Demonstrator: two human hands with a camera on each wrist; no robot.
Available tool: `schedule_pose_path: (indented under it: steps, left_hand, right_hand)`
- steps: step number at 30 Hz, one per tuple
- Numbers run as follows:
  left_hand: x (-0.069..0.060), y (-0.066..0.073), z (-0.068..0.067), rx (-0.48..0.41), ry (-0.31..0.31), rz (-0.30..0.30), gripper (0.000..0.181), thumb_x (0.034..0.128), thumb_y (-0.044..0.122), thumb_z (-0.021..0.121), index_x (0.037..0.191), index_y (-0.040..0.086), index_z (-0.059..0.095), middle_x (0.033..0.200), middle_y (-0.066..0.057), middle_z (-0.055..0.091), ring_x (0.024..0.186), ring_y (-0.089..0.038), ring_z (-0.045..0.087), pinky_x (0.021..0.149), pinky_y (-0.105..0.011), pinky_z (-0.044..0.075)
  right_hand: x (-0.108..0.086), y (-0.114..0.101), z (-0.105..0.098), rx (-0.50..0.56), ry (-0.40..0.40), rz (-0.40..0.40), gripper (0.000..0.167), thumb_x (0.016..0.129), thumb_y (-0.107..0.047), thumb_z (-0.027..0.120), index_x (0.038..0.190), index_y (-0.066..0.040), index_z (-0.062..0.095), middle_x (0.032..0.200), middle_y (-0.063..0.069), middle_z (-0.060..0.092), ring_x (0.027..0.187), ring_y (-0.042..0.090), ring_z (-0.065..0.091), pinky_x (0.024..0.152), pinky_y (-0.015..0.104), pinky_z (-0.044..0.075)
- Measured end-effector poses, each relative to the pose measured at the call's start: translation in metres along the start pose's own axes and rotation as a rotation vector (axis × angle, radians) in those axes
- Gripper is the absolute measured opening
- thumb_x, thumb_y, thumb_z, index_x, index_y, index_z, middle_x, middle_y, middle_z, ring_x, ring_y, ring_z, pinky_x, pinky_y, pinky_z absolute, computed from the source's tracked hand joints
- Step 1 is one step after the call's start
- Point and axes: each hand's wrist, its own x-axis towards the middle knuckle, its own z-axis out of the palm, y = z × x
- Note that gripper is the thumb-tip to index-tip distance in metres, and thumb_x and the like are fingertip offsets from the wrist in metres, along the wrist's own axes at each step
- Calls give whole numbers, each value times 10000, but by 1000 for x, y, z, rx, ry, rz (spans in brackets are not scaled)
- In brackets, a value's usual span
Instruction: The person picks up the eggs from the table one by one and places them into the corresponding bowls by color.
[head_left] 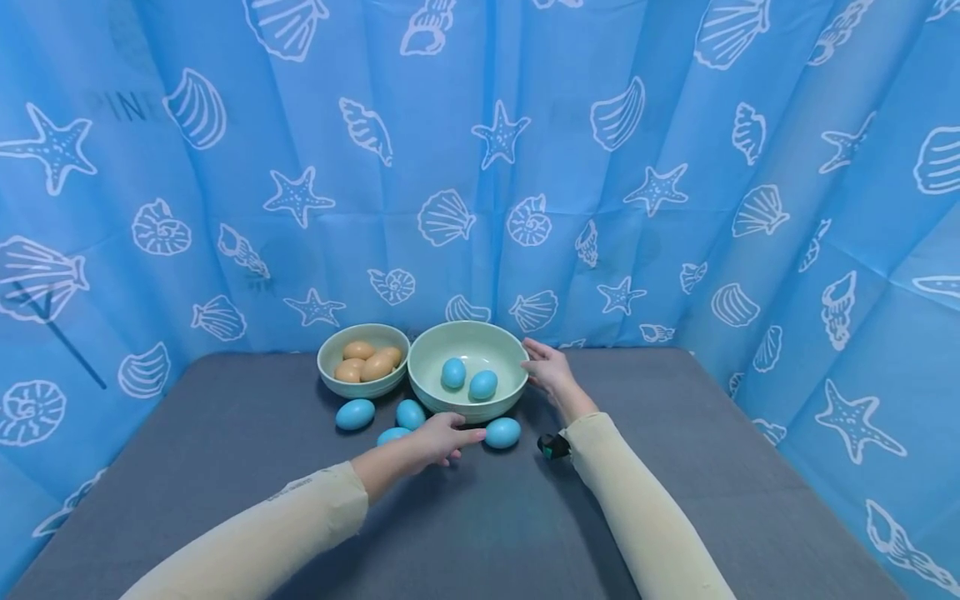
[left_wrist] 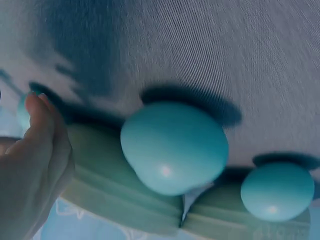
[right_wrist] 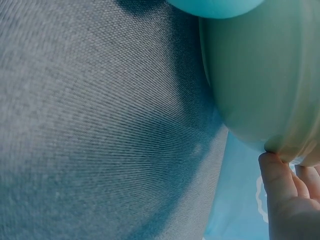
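My left hand (head_left: 433, 440) reaches over the table with straight fingers. Its fingertips are by a blue egg (head_left: 502, 432) in front of the large green bowl (head_left: 468, 408); whether they touch it I cannot tell. In the left wrist view that egg is partly hidden behind the hand (left_wrist: 40, 145). My right hand (head_left: 553, 369) rests its fingers against the right side of the large bowl, and the right wrist view shows fingertips (right_wrist: 272, 162) on its outer wall. Two blue eggs lie inside this bowl, one of them (head_left: 453, 372) left of the other (head_left: 483, 384).
A smaller green bowl (head_left: 330, 385) with several brown eggs (head_left: 360, 350) stands left of the large one. More blue eggs (head_left: 355, 414) lie on the grey table (head_left: 510, 533) before the bowls. A blue shell-patterned curtain (head_left: 450, 275) hangs behind the table.
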Motion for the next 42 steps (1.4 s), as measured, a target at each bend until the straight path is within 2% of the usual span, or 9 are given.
schedule_pose_path:
  steps: [3,7,11,15,19,24,32,36,42]
  left_hand:
    - [3,-3,6,-7,-22,-32,695,979,321,602,1451,-107,322,1324,-222,520,1048,-329,600,873,-481,527]
    - [8,-6,17,-9,-19,-62,736,966,352,617,1457,-104,314,1411,-263,443,1181,-400,536,957,-557,468]
    - [15,-9,29,-10,21,-72,767,940,371,653,1449,-106,335,1456,-269,392,1270,-427,455,1019,-574,408]
    - [23,-9,38,-33,75,-79,743,927,350,676,1421,-117,377,1442,-272,409,1300,-407,427,1056,-553,377]
    - [30,-7,43,-51,132,-111,699,909,355,697,1371,-111,456,1384,-254,477,1264,-380,467,1046,-525,397]
    - [36,-6,45,-33,187,-130,642,884,368,725,1301,-87,549,1308,-228,542,1179,-340,528,1007,-487,439]
    - [40,-4,44,-6,211,-145,590,877,394,727,1271,-30,608,1252,-198,579,1121,-316,554,998,-484,447]
    - [38,-2,44,30,229,-144,526,873,394,731,1215,2,651,1131,-146,615,1012,-280,571,946,-459,480]
    - [37,1,46,82,253,-120,492,862,364,750,1203,19,666,1141,-150,614,1005,-278,569,927,-446,491]
  right_hand:
    - [0,0,1,2,1,-3,538,997,14,481,1509,-93,355,1550,100,332,1404,270,331,1070,429,410]
    - [1,1,1,-4,5,-7,533,998,7,484,1507,-91,360,1547,100,338,1399,270,340,1069,430,411]
    - [3,2,1,0,13,-3,535,996,5,493,1506,-98,366,1546,96,342,1399,265,341,1069,429,411]
    - [3,2,1,5,14,0,537,995,6,494,1506,-102,367,1546,91,343,1398,262,344,1067,430,413]
    - [3,2,0,9,13,3,537,996,5,494,1506,-104,367,1546,88,343,1398,260,344,1064,436,415]
    - [3,2,0,11,12,7,536,995,2,498,1505,-107,371,1542,83,352,1396,250,348,1062,431,419]
    - [3,4,1,1,2,5,535,1000,-11,495,1509,-114,364,1544,81,349,1393,255,355,1061,426,420]
    - [3,3,2,16,5,6,532,998,-4,494,1505,-112,372,1540,79,356,1390,250,360,1061,427,419]
    - [3,3,0,16,4,6,533,1000,-8,494,1507,-115,369,1543,75,352,1390,246,360,1054,424,426]
